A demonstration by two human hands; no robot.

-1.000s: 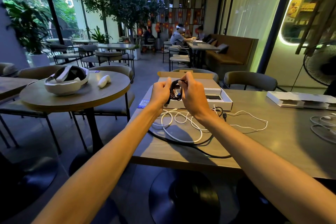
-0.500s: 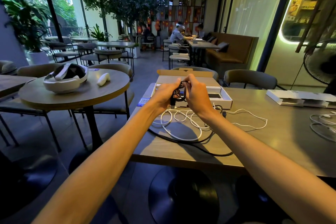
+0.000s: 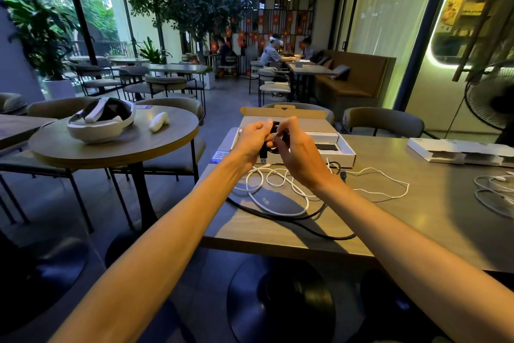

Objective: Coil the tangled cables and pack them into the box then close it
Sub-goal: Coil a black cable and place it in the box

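Both hands, left hand [image 3: 254, 140] and right hand [image 3: 298, 154], have fingers closed on the coiled black cable [image 3: 274, 139] above the open box [image 3: 346, 151], white cable [image 3: 281, 189] loose on the bench [image 3: 417, 217]

Open box [image 3: 343, 148] at far edge of table [image 3: 417, 220]; loose cables [image 3: 281, 184] on tabletop just before it. Both hands [image 3: 251, 141] [image 3: 299, 156] above cables, before box, holding coiled cable [image 3: 275, 131] between them. Second box [image 3: 456, 150] far right; round table [image 3: 111, 145] left.
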